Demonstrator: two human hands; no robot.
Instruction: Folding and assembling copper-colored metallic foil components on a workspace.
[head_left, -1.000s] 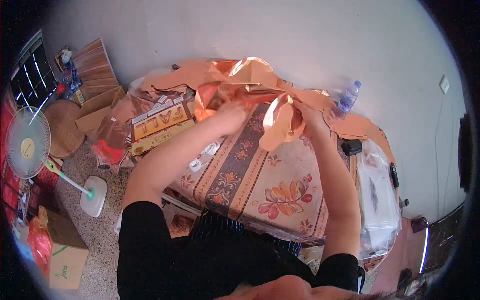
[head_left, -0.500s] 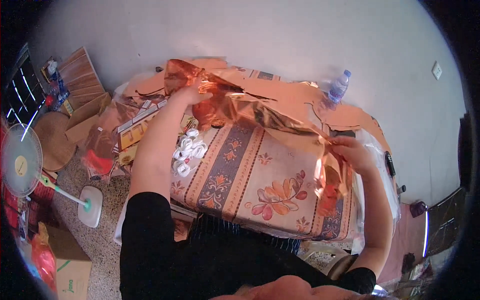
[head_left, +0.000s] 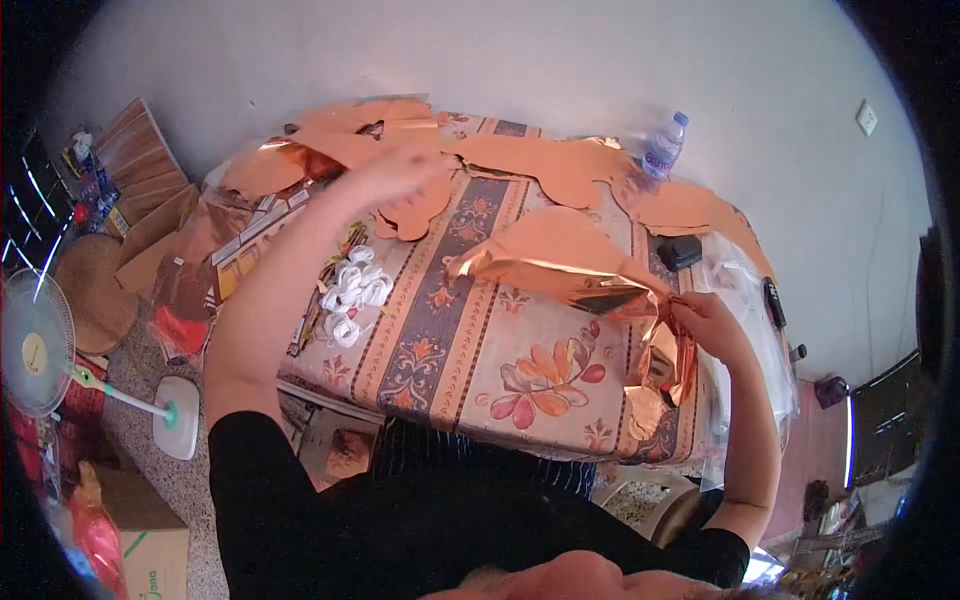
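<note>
My right hand (head_left: 706, 322) pinches one end of a shiny copper-coloured foil sheet (head_left: 560, 245) at the right side of the table. The sheet's wide part spreads left over the tablecloth (head_left: 548, 385), and a crumpled end hangs below the hand. My left hand (head_left: 402, 178) is up over the far left part of the table, its fingers smeared by motion. Under and around it lie more copper foil pieces (head_left: 575, 170) with wavy cut edges, matte side up, along the far edge. Nearer than the left hand are several small bundles of white cord (head_left: 355, 285).
A water bottle (head_left: 664, 146) stands by the wall at the far right. A small black object (head_left: 680, 253) and clear plastic bags (head_left: 735, 275) lie right of the foil. A standing fan (head_left: 38, 342) and a cardboard box (head_left: 150, 530) are on the floor at left.
My left hand has let go of the foil sheet, whose left part has dropped nearer onto the tablecloth. The right hand keeps its hold. The view has shifted slightly.
</note>
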